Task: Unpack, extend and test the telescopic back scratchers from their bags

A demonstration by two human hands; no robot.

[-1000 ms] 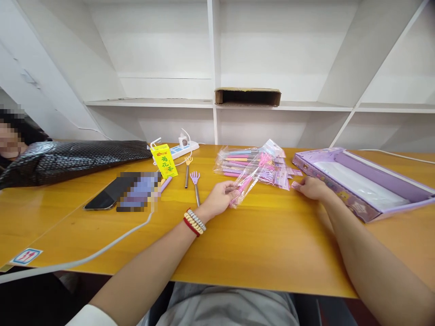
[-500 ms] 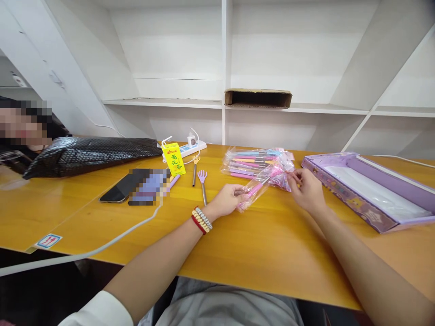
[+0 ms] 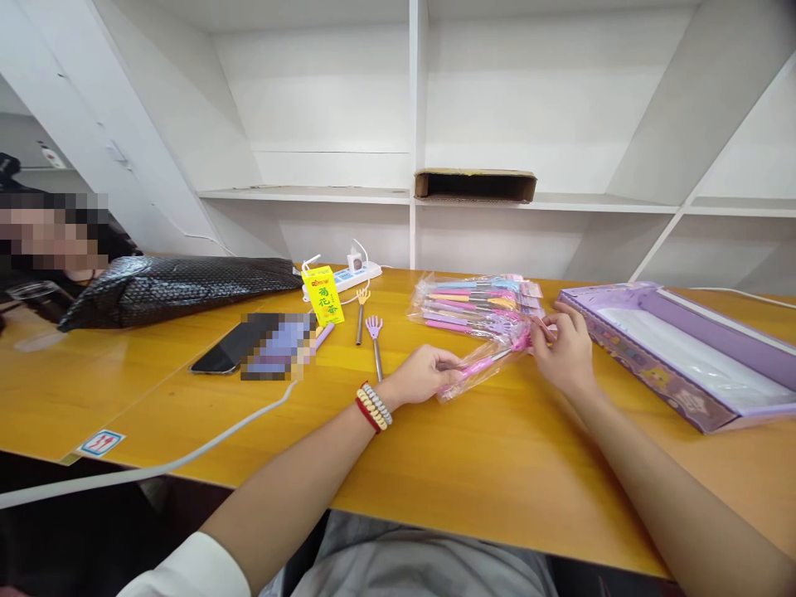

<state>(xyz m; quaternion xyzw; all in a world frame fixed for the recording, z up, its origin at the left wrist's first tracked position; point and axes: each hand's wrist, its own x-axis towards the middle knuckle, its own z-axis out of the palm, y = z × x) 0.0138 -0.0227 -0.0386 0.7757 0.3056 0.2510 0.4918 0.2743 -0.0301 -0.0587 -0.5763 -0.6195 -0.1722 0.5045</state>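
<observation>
Left of the grip sit a yellow drink carton [image 3: 324,296] and a purple hand-shaped scratcher on a metal stem [image 3: 375,342]. The left hand [image 3: 424,377] pinches the near end of a clear plastic packet with a pink stick inside [image 3: 482,366], and the right hand [image 3: 565,355] pinches the far end. A pile of similar clear packets [image 3: 473,300] is just behind, with an open purple cardboard box [image 3: 628,352] to the right.

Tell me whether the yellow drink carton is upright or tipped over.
Upright: the yellow drink carton stands on its base on the table, with its straw sticking up from the top.
</observation>
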